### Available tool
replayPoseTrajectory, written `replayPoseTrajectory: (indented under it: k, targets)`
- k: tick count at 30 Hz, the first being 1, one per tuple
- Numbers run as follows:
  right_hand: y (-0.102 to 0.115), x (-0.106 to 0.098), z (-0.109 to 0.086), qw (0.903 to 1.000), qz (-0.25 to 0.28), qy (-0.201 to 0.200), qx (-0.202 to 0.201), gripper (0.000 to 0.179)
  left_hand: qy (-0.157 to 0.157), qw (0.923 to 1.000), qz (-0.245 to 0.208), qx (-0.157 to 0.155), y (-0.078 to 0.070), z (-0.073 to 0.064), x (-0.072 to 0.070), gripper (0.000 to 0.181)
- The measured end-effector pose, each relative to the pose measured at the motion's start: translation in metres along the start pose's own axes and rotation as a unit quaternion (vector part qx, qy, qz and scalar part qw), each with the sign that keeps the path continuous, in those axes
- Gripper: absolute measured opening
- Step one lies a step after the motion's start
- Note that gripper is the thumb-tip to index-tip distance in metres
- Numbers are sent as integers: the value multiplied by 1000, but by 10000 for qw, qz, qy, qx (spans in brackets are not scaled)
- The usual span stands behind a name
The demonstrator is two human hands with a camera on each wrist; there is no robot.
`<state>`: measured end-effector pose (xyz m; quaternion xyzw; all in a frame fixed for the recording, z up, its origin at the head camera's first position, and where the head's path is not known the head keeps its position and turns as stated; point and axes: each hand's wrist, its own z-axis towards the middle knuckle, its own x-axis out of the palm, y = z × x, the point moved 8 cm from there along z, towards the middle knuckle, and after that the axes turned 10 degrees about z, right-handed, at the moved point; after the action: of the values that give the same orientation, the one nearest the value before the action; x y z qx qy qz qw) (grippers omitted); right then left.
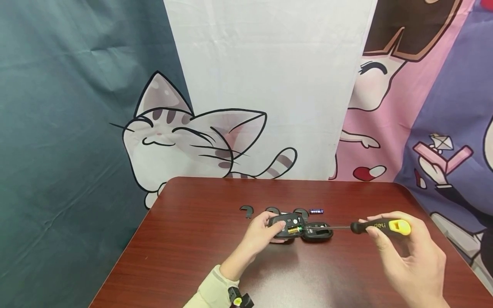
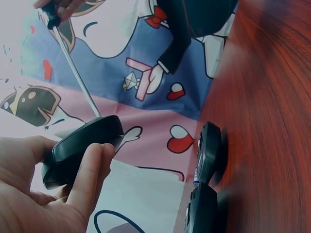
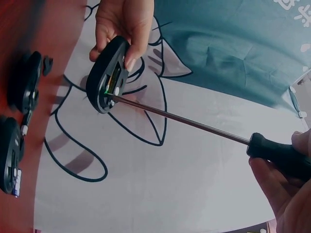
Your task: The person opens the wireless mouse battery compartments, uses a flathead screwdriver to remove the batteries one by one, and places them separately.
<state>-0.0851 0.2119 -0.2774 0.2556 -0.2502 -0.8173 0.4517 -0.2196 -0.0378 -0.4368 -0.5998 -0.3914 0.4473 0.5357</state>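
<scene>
In the head view my left hand (image 1: 259, 234) holds a black computer mouse (image 1: 278, 231) above the table, underside up. Inside its uncovered compartment lies a battery (image 1: 294, 230) with gold and green on it. My right hand (image 1: 416, 256) grips a screwdriver (image 1: 380, 226) by its black and yellow handle. The shaft points left, and in the right wrist view its tip meets the underside of the mouse (image 3: 108, 73) near the battery's green end. The left wrist view shows fingers and thumb around the sides of the mouse (image 2: 80, 150).
Two more black mice, one nearer (image 3: 8, 155) and one farther (image 3: 26, 82) in the right wrist view, lie on the brown table (image 1: 173, 239). Behind them are a blue-and-white battery (image 1: 317, 211) and small dark curved covers (image 1: 246, 211). A printed cloth (image 1: 269, 64) hangs behind the table.
</scene>
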Motion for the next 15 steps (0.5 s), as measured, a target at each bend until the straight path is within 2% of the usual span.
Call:
replayPoseTrajectory:
  k: [4,9,15]
  targets:
    - [-1,0,-2,9998,195,-11,-75,55,5,10000,44,-24,1,0,0,34]
    - [1,2,-3,9982,434,-14,-407,42,-31,9999,92,-40,1,0,1,34]
    - [3,4,-2,9976,404,81,-561,44,-63,9998,159,-28,1,0,0,35]
